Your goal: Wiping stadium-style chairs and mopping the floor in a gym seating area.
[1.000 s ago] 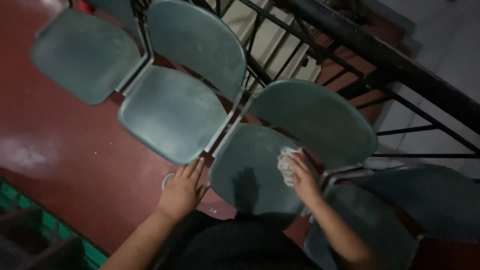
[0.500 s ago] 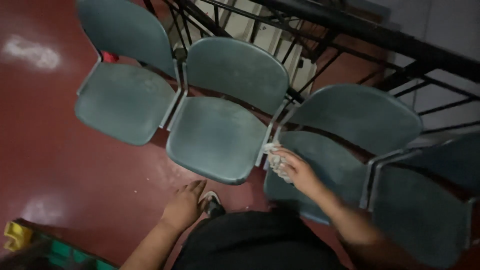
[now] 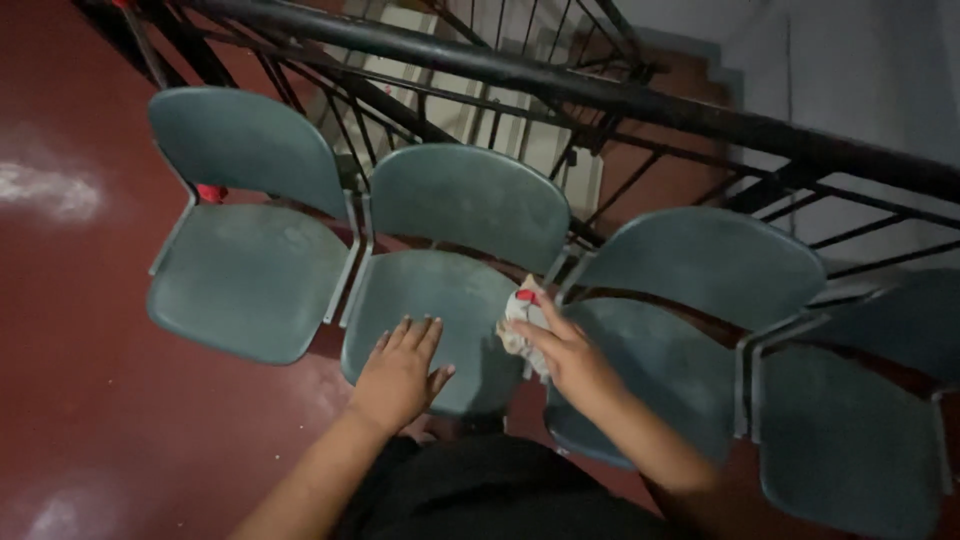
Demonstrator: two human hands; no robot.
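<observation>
Black metal railing [image 3: 600, 95] behind seats — glossy dark red floor [image 3: 70, 400], grey wall [image 3: 860, 70].

The far-right chair [image 3: 860, 440] is cut off by the frame edge; the right hand [image 3: 565, 355] partly hides a crumpled cloth [image 3: 520, 315].

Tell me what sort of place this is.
Probably a public waiting area beside a stairwell: a row of linked grey-green chairs, a glossy red floor, and a black railing with steps behind it.
</observation>
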